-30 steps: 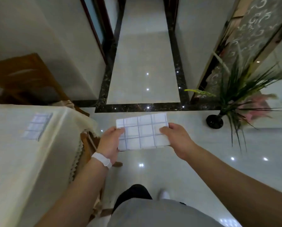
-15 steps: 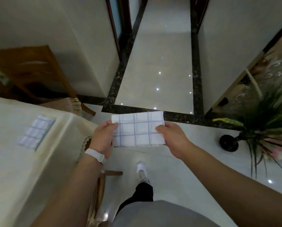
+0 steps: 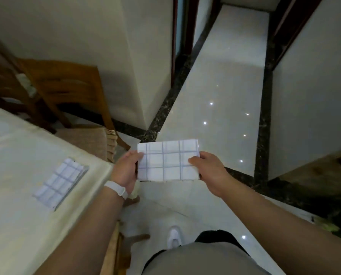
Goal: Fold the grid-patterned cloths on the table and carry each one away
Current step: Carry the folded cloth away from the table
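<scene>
I hold a folded white cloth with blue grid lines [image 3: 166, 160] flat in the air above the floor, off the table's right corner. My left hand [image 3: 125, 170] pinches its left edge and my right hand [image 3: 209, 171] pinches its right edge, thumbs on top. A second folded grid-patterned cloth [image 3: 59, 183] lies on the table [image 3: 17, 155], which is covered in a cream tablecloth, at my left.
A wooden chair [image 3: 72, 96] with a tan cushion stands behind the table's far corner. A white wall corner [image 3: 146, 76] juts out ahead. A glossy tiled corridor [image 3: 225, 86] with dark borders runs forward between walls. My white shoe [image 3: 173, 237] is on the floor below.
The view has swung left as I walk: the potted plant has left the frame at the right, and the table and chair now fill more of the left. The cloth stays held in both hands.
</scene>
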Available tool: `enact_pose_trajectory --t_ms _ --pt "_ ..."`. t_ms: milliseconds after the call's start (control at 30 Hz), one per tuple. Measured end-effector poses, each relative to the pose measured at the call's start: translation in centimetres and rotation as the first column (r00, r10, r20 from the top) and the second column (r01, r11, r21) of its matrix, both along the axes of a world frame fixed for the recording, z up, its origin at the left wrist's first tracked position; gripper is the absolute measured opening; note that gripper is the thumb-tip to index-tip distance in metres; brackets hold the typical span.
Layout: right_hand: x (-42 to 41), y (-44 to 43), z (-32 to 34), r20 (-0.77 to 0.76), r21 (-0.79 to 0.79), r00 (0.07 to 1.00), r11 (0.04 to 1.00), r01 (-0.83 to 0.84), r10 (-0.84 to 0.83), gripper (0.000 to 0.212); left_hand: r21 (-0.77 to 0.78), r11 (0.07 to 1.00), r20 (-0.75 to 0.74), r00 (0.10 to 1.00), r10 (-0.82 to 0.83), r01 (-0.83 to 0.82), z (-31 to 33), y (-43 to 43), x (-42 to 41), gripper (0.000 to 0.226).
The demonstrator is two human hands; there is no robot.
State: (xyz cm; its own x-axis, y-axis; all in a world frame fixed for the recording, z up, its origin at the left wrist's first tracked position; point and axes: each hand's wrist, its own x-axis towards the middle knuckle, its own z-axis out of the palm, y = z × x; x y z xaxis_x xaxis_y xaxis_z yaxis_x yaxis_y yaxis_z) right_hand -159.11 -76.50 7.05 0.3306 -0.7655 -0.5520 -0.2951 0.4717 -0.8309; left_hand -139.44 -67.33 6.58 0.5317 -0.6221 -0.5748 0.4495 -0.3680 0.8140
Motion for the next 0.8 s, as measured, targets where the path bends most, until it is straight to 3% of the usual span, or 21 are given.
enact_pose_trajectory --t_ms 167,533,667,800 --pt "5.0 -2.1 -0.2 -0.011 0.002 0.992 0.992 -0.125 0.126 0.012 0.006 0.987 -0.055 0.986 0.158 -0.158 -0.3 1.2 3.4 0.022" --pt "16.0 -8.5 -2.6 0.041 0.067 0.898 0.896 -0.44 0.438 0.014 0.085 0.912 -0.058 0.911 0.408 -0.402 -2.4 0.4 9.3 0.01" --pt "19.8 -11.6 -3.0 0.042 0.065 0.831 0.828 -0.557 0.555 0.011 0.082 0.856 -0.087 0.852 0.516 -0.51 -1.9 -1.8 10.2 0.047" --pt "23.0 -14.9 -2.5 0.031 0.06 0.737 0.735 -0.676 0.675 0.014 0.121 0.782 -0.051 0.783 0.62 -0.611 -1.9 -4.1 10.5 0.021"
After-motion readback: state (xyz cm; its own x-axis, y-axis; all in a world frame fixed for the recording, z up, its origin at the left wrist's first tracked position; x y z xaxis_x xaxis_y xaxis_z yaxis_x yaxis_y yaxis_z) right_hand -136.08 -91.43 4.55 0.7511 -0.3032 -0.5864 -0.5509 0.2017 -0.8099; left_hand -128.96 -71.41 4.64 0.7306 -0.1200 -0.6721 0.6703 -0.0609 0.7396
